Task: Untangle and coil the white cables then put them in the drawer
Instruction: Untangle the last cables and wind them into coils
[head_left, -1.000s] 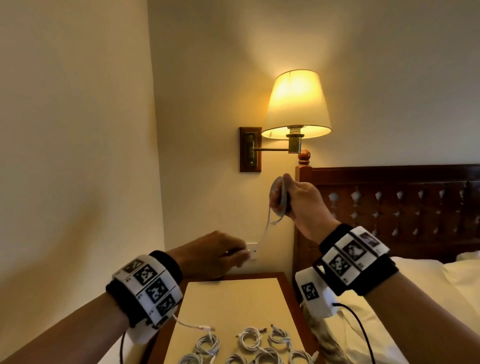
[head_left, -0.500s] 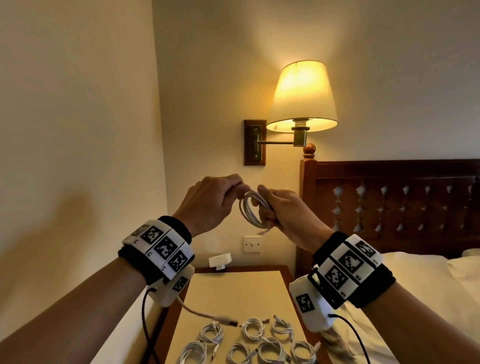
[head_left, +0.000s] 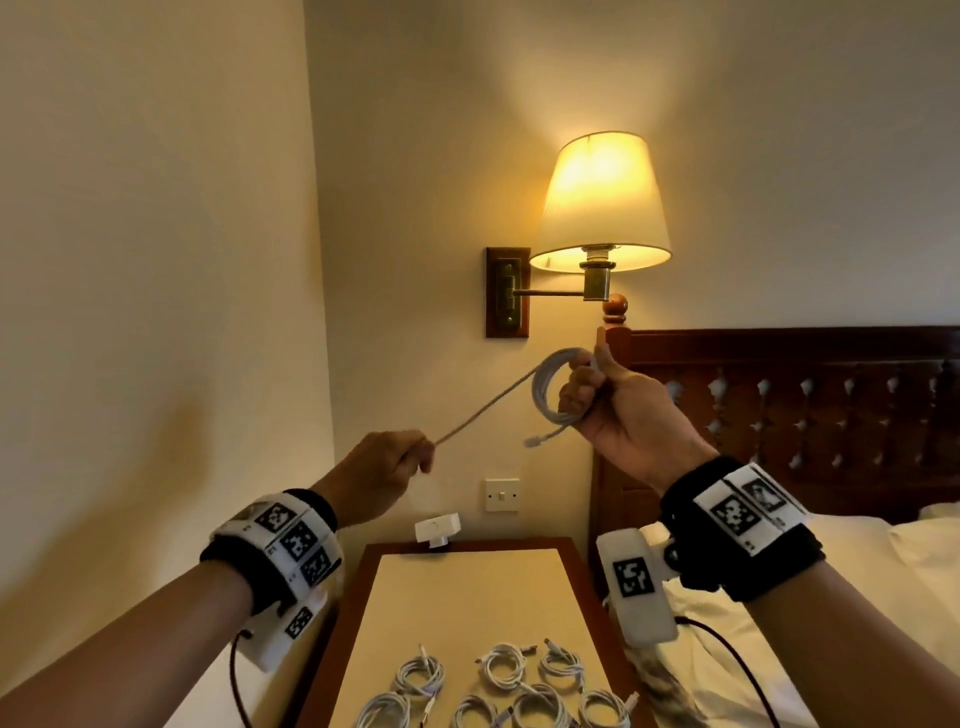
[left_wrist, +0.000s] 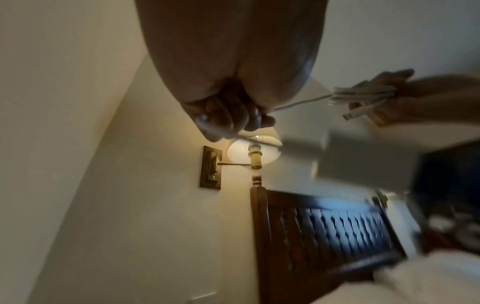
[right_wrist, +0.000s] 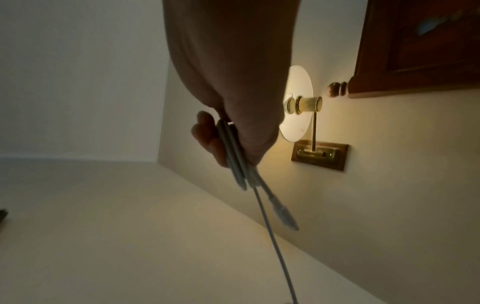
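The white cable (head_left: 551, 388) is up in the air in front of me, most of it wound into a small coil that my right hand (head_left: 628, 415) grips at its right side, fingers curled round the loops and thumb raised beside them. One plug end (head_left: 535, 441) hangs free below the coil. From the top of the coil a single straight run slants down and to the left to my left hand (head_left: 382, 475), which is clenched round that tail; the strand looks taut between the two hands. My left wrist view shows the same: fingers (left_wrist: 228, 115) folded over the thin cable, which leads off to the coil (left_wrist: 363, 95) in the other hand (that part is blurred). In the right wrist view the loops (right_wrist: 233, 152) are pressed between fingers and palm, with the plug and the long strand trailing away.

Below my hands the counter (head_left: 467, 587) carries several finished coils (head_left: 501, 670) laid in two rows near its front edge, each apart from its neighbours. A small white adapter (head_left: 439, 530) sits at the counter's back edge, under a wall switch (head_left: 501, 494). The wall lamp (head_left: 602, 202) is lit above, beside a dark wooden headboard (head_left: 779, 395), and the white bed (head_left: 831, 597) lies to the right.
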